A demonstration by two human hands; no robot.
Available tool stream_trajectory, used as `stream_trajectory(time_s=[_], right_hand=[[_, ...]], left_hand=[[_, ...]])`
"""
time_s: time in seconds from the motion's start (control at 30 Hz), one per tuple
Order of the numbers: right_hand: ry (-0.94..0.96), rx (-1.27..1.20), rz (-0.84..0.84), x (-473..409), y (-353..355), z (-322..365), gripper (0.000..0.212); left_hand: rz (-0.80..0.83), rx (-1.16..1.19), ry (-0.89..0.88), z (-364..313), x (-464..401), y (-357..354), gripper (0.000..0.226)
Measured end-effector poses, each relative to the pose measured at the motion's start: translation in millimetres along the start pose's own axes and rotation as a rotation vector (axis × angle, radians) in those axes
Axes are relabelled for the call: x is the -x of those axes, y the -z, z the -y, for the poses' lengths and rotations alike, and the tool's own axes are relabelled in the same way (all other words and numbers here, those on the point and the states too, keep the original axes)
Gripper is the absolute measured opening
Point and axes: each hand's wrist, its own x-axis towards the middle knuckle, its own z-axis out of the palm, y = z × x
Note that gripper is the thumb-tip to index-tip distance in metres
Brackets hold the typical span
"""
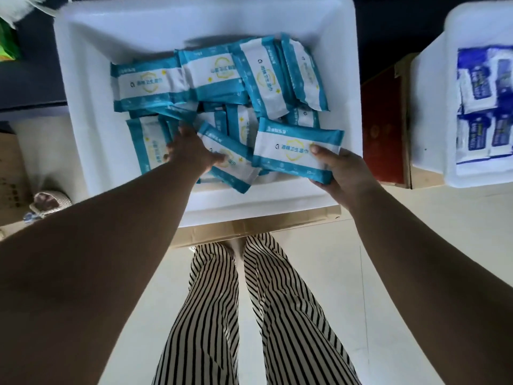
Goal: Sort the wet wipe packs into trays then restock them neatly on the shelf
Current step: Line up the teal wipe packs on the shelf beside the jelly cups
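A large white foam tray (91,87) in front of me holds several teal-and-white wet wipe packs (211,70) in a loose heap. My right hand (344,176) grips one teal pack (288,151) at the tray's near right edge, thumb on top, fingers under it. My left hand (191,154) reaches into the heap and rests on another teal pack (236,168), thumb on its face; the other fingers spread over packs beneath. At the far right a second white tray (433,112) holds several dark-blue-and-white packs (483,107).
The large tray sits on a cardboard box (249,229). A red carton (385,129) stands between the two trays. Brown cardboard boxes (11,173) and a small woven object (47,202) lie at left. My striped trouser legs and pale floor (416,232) are below.
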Motion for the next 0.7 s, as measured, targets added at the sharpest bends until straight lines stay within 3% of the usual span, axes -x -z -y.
stream_trajectory(time_s=[0.2, 0.33, 0.4, 0.53, 0.57, 0.63, 0.7], right_hand=[[0.006, -0.013, 0.018, 25, 4, 11, 0.004], [0.058, -0.023, 0.079, 61, -3, 41, 0.005], [0.131, 0.024, 0.101, 84, -9, 64, 0.003], [0.301, 0.075, 0.179, 152, -28, 129, 0.007], [0.328, 0.069, 0.224, 166, -32, 143, 0.011], [0.398, 0.054, 0.293, 204, -43, 174, 0.015], [0.481, 0.050, 0.317, 242, -51, 205, 0.014]], left_hand=[[0.136, 0.632, 0.162, 8, 34, 1, 0.081], [0.189, 0.908, 0.009, 5, 77, 50, 0.030], [0.266, 1.040, -0.100, -2, 104, 84, 0.021], [0.285, 1.022, -0.318, -15, 157, 172, 0.022], [0.247, 1.004, -0.340, -18, 167, 192, 0.020], [0.137, 0.949, -0.394, -24, 192, 238, 0.038], [0.091, 0.941, -0.481, -32, 222, 281, 0.025]])
